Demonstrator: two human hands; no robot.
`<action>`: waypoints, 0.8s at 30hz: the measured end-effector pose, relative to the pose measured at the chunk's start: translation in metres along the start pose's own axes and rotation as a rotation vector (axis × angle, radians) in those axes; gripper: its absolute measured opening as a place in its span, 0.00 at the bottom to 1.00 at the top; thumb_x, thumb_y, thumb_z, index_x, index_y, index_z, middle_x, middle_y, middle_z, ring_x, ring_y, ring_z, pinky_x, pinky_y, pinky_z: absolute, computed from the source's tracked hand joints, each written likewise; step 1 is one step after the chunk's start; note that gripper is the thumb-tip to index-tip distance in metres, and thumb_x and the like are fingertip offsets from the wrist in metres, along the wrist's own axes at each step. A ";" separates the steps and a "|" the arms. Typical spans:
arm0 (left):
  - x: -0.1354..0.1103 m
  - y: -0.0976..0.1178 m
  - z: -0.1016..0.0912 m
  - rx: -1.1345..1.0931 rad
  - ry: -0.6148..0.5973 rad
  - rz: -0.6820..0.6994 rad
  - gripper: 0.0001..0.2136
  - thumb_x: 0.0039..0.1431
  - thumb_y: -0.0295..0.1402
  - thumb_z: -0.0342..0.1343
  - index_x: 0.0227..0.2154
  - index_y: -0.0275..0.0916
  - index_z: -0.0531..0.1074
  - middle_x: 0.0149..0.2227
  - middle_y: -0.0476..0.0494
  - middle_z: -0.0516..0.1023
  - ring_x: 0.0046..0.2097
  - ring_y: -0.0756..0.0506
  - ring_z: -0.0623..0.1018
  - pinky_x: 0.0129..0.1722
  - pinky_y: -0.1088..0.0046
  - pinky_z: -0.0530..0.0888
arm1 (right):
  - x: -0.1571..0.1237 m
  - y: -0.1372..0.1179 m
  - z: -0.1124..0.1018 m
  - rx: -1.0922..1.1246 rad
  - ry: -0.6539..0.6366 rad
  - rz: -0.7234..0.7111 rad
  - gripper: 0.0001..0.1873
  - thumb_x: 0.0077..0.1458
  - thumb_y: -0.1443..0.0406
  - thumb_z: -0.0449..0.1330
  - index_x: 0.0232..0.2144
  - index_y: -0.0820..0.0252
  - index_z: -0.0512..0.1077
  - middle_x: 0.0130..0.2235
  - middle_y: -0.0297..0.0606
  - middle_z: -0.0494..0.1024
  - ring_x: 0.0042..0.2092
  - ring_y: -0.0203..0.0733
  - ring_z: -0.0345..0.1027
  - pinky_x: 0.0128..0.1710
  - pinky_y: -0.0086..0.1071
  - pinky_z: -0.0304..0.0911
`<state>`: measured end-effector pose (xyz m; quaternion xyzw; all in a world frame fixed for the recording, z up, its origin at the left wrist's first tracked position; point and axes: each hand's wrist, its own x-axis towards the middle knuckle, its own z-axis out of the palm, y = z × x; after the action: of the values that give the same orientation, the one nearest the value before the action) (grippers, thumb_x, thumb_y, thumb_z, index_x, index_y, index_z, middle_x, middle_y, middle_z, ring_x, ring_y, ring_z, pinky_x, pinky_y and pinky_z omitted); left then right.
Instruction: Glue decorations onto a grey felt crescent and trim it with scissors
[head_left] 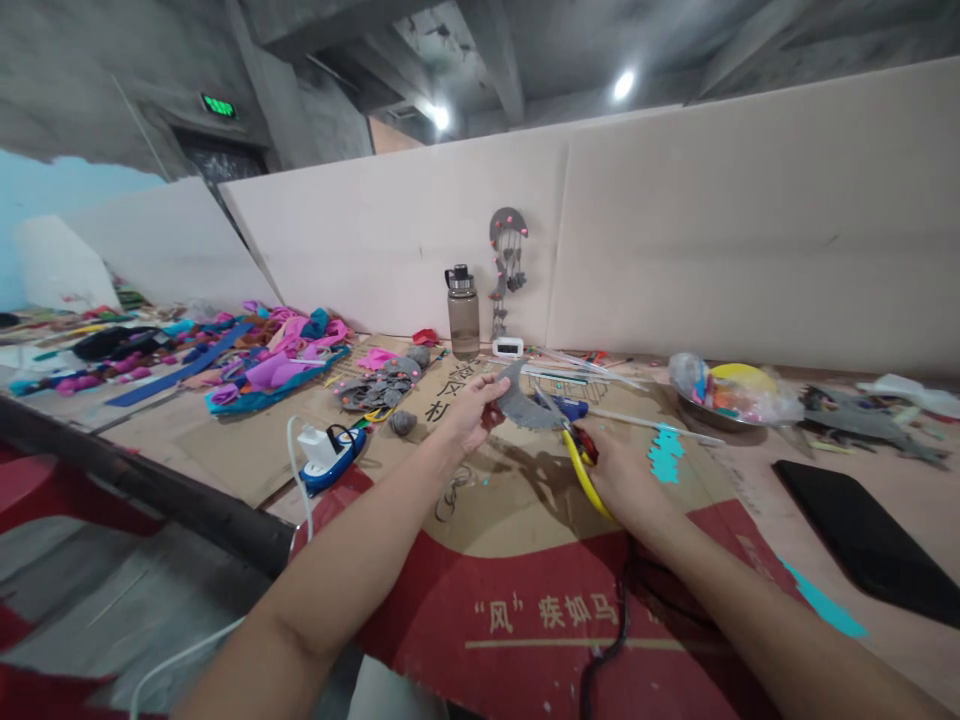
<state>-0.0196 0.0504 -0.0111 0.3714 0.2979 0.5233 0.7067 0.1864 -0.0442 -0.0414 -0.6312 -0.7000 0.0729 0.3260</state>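
Between the fingers of my left hand [480,410] is the upper end of a grey crescent-shaped felt piece [529,408]. My right hand [611,465] grips a pair of scissors [581,470] with yellow handles. The scissors' blades are at the lower right end of the crescent; whether they are closed on its edge I cannot tell. A blue glue gun [571,408] lies just behind the scissors, partly hidden. Under both hands is a flattened cardboard box [495,540], red in front and brown behind.
A water bottle [464,320] stands by the back panel, where a grey felt hanging [510,250] with pink dots is fixed. At left are a blue power strip [334,462], grey pieces [379,385] and coloured felt scraps [281,365]. A bowl [724,410] and black phone [862,530] lie right.
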 end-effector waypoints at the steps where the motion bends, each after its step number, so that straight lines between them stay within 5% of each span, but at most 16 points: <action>1: 0.000 0.001 0.000 -0.021 0.022 0.014 0.15 0.42 0.29 0.72 0.30 0.36 0.71 0.25 0.52 0.75 0.23 0.56 0.72 0.19 0.83 0.64 | 0.001 0.003 0.001 0.010 0.014 0.023 0.24 0.50 0.73 0.55 0.50 0.59 0.74 0.35 0.44 0.82 0.35 0.46 0.75 0.33 0.31 0.63; 10: -0.007 0.007 0.005 -0.064 0.118 0.078 0.08 0.50 0.23 0.62 0.30 0.37 0.68 0.26 0.51 0.76 0.24 0.53 0.73 0.22 0.79 0.71 | 0.005 0.019 0.006 0.042 0.124 0.021 0.29 0.55 0.66 0.51 0.59 0.68 0.63 0.43 0.55 0.78 0.42 0.54 0.73 0.44 0.44 0.67; 16: -0.007 0.008 0.005 -0.105 0.119 0.089 0.06 0.51 0.21 0.57 0.28 0.37 0.65 0.25 0.51 0.75 0.24 0.53 0.74 0.26 0.75 0.74 | 0.007 0.016 0.001 0.004 0.150 -0.015 0.25 0.57 0.59 0.53 0.55 0.63 0.66 0.42 0.52 0.79 0.42 0.54 0.73 0.43 0.44 0.67; 24: -0.013 0.007 0.012 -0.064 0.109 0.080 0.10 0.49 0.19 0.61 0.28 0.37 0.65 0.28 0.48 0.77 0.27 0.51 0.76 0.32 0.72 0.77 | 0.002 0.006 0.010 -0.041 0.186 -0.177 0.23 0.57 0.58 0.56 0.53 0.61 0.69 0.48 0.54 0.75 0.48 0.55 0.71 0.50 0.47 0.66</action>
<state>-0.0174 0.0371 0.0021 0.3311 0.3040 0.5800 0.6794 0.1862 -0.0380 -0.0516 -0.5777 -0.7209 -0.0294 0.3817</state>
